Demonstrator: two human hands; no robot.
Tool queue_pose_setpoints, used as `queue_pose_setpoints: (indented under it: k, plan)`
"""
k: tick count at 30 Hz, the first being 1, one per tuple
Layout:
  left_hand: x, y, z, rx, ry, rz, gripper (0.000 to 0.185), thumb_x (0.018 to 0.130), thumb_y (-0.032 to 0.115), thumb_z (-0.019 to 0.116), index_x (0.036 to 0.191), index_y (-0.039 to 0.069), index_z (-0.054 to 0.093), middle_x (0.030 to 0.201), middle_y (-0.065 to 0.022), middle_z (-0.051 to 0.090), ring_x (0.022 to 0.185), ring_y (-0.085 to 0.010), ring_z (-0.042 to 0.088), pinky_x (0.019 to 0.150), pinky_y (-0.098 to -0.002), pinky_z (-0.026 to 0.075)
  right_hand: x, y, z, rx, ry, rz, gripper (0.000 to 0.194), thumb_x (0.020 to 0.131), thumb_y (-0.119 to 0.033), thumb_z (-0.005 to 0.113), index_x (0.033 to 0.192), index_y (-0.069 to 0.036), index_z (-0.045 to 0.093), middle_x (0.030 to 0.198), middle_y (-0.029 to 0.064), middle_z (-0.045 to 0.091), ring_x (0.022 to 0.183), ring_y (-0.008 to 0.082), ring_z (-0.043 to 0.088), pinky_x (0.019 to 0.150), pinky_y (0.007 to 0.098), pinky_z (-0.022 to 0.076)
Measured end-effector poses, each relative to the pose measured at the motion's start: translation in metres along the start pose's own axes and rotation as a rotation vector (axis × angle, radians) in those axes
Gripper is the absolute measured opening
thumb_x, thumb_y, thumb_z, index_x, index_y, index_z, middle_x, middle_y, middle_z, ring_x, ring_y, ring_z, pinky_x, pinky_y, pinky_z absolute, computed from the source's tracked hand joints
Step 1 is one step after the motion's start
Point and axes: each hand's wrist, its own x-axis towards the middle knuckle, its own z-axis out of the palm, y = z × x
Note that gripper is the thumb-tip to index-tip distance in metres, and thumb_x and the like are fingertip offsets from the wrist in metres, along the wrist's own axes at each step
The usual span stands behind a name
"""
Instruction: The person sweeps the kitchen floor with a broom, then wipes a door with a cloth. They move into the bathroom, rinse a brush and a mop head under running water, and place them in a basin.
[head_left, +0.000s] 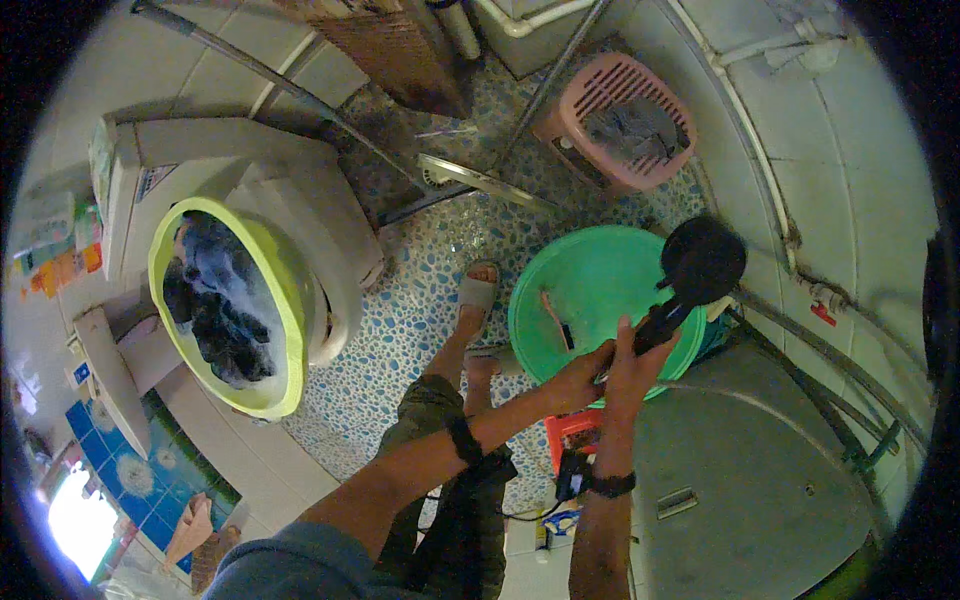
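A black hand shower (703, 261) with a round head is held by its handle in both hands over the right side of a green plastic basin (615, 247). My right hand (637, 367) is wrapped round the handle, and my left hand (589, 375) grips its lower end, close beside the right. A brush (556, 321) with a pinkish handle lies inside the basin. To the left, a yellow-green tub (296, 337) holds dark cloth (225, 330) in cloudy, sudsy water. Whether water flows from the shower cannot be told.
A pink laundry basket (566, 124) with grey cloth stands beyond the basin. Metal rods (300, 94) cross behind. A grey lid or panel (750, 480) lies at right, a red stool (556, 442) below the basin, and pipes with a red-handled valve (823, 313) run along the right wall.
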Motion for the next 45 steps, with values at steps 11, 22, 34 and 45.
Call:
queue_pose_setpoints:
  k: [11,22,34,45]
  plan:
    - [-0.130,-0.027,0.040,-0.331,-0.144,-0.210,0.083,0.089,0.011,0.067,0.151,0.007,0.013,0.123,-0.0106,0.047,0.111,-0.0182,0.045,0.097,-0.0311,0.038,-0.006,0.036,-0.062,0.618,-0.330,0.343,0.041,0.099,-0.022,0.046,0.136,-0.004,0.044,0.126,0.0057,0.056,0.105,0.0190,0.056,0.090,0.0335,0.0453]
    - [-0.218,-0.081,0.128,-0.304,-0.282,-0.453,0.051,0.087,0.011,0.064,0.130,0.005,0.036,0.100,-0.0079,0.050,0.087,-0.0162,0.050,0.079,-0.0320,0.045,-0.068,0.107,-0.133,0.561,-0.551,0.566,0.036,0.101,-0.026,0.044,0.127,-0.002,0.050,0.116,0.0076,0.061,0.101,0.0197,0.059,0.092,0.0352,0.0473]
    - [-0.205,-0.112,0.169,-0.222,-0.195,-0.371,0.045,0.092,0.014,0.058,0.131,0.003,0.037,0.102,-0.0114,0.056,0.081,-0.0168,0.056,0.069,-0.0325,0.049,-0.141,0.145,-0.125,0.046,-0.125,0.301,0.027,0.097,-0.031,0.058,0.109,-0.006,0.052,0.078,-0.0044,0.047,0.064,0.0057,0.044,0.056,0.0241,0.0393]
    - [-0.232,-0.117,0.021,-0.153,-0.023,-0.195,0.014,0.089,0.008,0.060,0.102,0.002,0.059,0.110,-0.0081,0.057,0.090,-0.0219,0.059,0.078,-0.0359,0.048,-0.111,0.144,-0.135,0.090,-0.145,0.184,0.024,0.096,-0.020,0.059,0.113,-0.005,0.053,0.073,-0.0032,0.047,0.057,0.0062,0.042,0.050,0.0263,0.0355]
